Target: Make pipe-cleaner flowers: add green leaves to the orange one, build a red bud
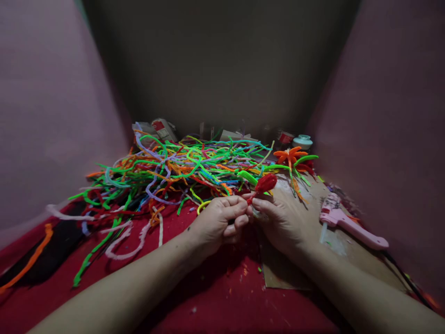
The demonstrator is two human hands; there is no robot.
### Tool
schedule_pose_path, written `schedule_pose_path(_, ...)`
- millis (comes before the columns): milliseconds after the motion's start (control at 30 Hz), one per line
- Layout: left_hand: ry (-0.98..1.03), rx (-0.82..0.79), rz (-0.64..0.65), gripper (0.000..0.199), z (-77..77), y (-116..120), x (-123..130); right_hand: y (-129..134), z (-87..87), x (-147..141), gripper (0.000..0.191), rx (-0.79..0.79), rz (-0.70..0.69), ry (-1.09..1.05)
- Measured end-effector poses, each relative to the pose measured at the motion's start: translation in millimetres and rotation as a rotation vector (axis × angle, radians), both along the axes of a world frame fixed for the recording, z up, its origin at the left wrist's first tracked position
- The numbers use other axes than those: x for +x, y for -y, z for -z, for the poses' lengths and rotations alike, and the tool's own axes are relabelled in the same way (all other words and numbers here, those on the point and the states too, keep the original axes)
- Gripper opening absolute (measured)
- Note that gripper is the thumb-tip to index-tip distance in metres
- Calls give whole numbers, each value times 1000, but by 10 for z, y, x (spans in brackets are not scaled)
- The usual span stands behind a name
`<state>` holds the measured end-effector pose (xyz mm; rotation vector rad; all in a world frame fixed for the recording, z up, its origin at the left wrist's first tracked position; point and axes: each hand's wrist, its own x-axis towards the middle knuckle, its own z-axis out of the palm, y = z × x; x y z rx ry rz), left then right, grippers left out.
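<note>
Between my two hands is a red pipe-cleaner piece, shaped like a rounded bud or petal on a thin stem. My left hand is closed, pinching the lower end of its stem. My right hand is closed on the stem too, with thumb and fingers just under the red bud. The fingertips of both hands nearly meet, and the stem's end is hidden among them. Just behind the hands lies a big tangled heap of pipe cleaners in green, orange, purple, red and other colours.
A pink hot glue gun lies on a cardboard sheet at the right. Behind it sit an orange pipe-cleaner flower and a pale teal jar. Red cloth covers the surface. Walls rise on both sides and behind.
</note>
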<state>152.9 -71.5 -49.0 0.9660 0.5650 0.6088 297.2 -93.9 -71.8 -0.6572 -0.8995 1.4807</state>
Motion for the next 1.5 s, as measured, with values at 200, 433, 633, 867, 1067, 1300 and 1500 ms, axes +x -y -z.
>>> schedule_pose_path(200, 162, -147, 125, 12, 80, -46, -12, 2, -7, 8, 11, -34, -21, -36)
schedule_pose_path(433, 197, -132, 212, 18, 164, -72, -38, 43, -67, -3, 9, -40, -10, 7)
schedule_pose_path(633, 181, -127, 242, 15, 166, -93, -30, 40, -66, 6, 9, -38, -30, -13)
schedule_pose_path(867, 169, -106, 235, 16, 182, -93, -19, 26, -46, 23, 10, -12, -75, 11)
schedule_pose_path(1067, 28, 8, 218, 32, 138, -119, -22, 48, -111, 12, 13, -21, -96, -10)
schedule_pose_path(1300, -310, 563, -334, 21, -355, -106, -142, 153, -244, -61, 10, -70, -98, 12)
schedule_pose_path(1500, -266, 785, -408, 5, -554, 35, -54, 218, -181, -105, 8, -133, -143, 144)
